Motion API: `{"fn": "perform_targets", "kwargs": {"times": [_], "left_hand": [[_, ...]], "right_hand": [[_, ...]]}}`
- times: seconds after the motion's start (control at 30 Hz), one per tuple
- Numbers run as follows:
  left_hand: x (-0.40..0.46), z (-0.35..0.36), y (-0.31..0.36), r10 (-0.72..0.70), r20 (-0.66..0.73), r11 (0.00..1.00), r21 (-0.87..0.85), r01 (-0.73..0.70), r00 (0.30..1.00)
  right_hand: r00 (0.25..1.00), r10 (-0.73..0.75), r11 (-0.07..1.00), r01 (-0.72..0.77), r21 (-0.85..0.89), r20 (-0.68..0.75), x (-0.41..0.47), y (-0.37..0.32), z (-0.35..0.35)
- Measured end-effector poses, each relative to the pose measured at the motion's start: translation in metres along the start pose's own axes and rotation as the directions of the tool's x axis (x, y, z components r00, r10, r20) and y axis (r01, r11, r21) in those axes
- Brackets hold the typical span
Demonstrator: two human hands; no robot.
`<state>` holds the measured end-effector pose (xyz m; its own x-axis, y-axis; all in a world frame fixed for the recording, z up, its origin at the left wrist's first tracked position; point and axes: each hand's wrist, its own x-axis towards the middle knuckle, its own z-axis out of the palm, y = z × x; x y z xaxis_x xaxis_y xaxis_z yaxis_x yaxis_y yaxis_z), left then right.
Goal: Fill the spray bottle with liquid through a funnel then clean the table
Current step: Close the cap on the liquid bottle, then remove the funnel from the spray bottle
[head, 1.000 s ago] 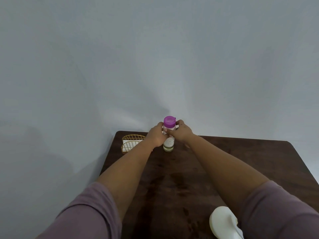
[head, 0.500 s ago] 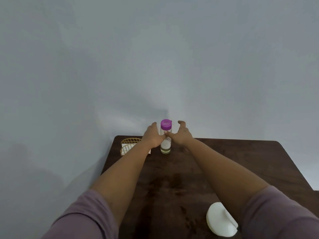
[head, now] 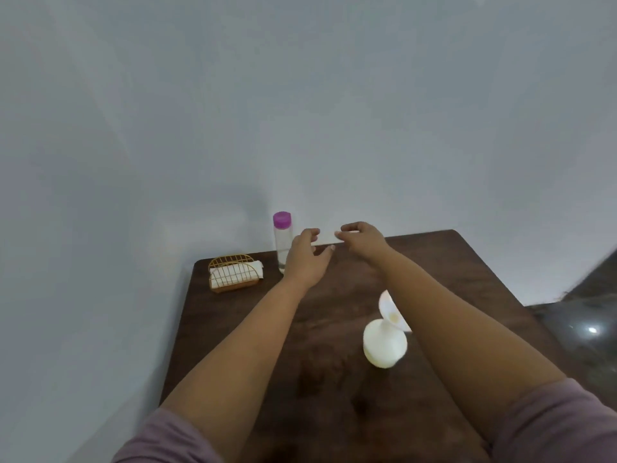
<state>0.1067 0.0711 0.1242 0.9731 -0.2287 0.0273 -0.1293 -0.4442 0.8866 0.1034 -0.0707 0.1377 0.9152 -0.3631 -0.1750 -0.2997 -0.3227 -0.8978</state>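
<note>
Hands first: my left hand (head: 305, 259) hangs over the far part of the worktop (head: 233, 335) with its fingers loosely spread and holding nothing, and my right hand (head: 362, 240) hangs beside it, fingers gently curled and also empty, the two a little apart. Just left of the left hand stands the clear bottle (head: 283, 243) with the purple cap (head: 281, 219), upright at the far edge, its lower part partly hidden behind that hand; I cannot tell whether they touch. Nearer to me, under my right forearm, stands the white spray bottle (head: 385, 347), with a white funnel (head: 392, 312) tilted at its neck. At the far left corner sits a gold wire holder (head: 232, 274) with white napkins (head: 235, 270) in it.

Half a second ago both hands were pressed around the clear bottle from either side; now they have let go and drawn off to its right. The view has also dipped, so the spray bottle and funnel show more fully.
</note>
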Motion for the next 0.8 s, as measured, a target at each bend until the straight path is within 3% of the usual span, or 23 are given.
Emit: {"fn": "perform_targets", "kwargs": {"times": [0.17, 0.33, 0.5, 0.63, 0.7, 0.8], "left_hand": [[-0.055, 0.042, 0.000, -0.067, 0.174, 0.984, -0.151, 0.094, 0.982], [-0.076, 0.074, -0.007, -0.231, 0.211, 0.951, -0.155, 0.266, 0.950], [-0.091, 0.092, -0.006, -0.358, 0.182, 0.902, -0.185, 0.389, 0.916], [-0.098, 0.107, -0.006, -0.396, 0.127, 0.876, -0.243, 0.416, 0.909], [-0.099, 0.113, -0.007, -0.385, 0.094, 0.883, -0.254, 0.396, 0.918], [-0.099, 0.118, -0.003, -0.385, 0.048, 0.884, -0.270, 0.383, 0.922]], "right_hand": [[0.982, 0.078, 0.970, -0.034, 0.241, -0.174, -0.035, 0.039, -0.068], [0.932, 0.176, 0.980, -0.136, 0.147, -0.315, -0.057, 0.092, -0.099], [0.955, 0.231, 0.972, -0.236, -0.006, -0.185, -0.076, 0.134, -0.093], [0.953, 0.303, 0.946, -0.298, 0.127, -0.023, -0.078, 0.143, -0.091], [0.959, 0.282, 0.940, -0.280, 0.194, 0.018, -0.077, 0.140, -0.093], [0.984, 0.180, 0.979, -0.179, 0.100, -0.002, -0.074, 0.138, -0.098]]}}
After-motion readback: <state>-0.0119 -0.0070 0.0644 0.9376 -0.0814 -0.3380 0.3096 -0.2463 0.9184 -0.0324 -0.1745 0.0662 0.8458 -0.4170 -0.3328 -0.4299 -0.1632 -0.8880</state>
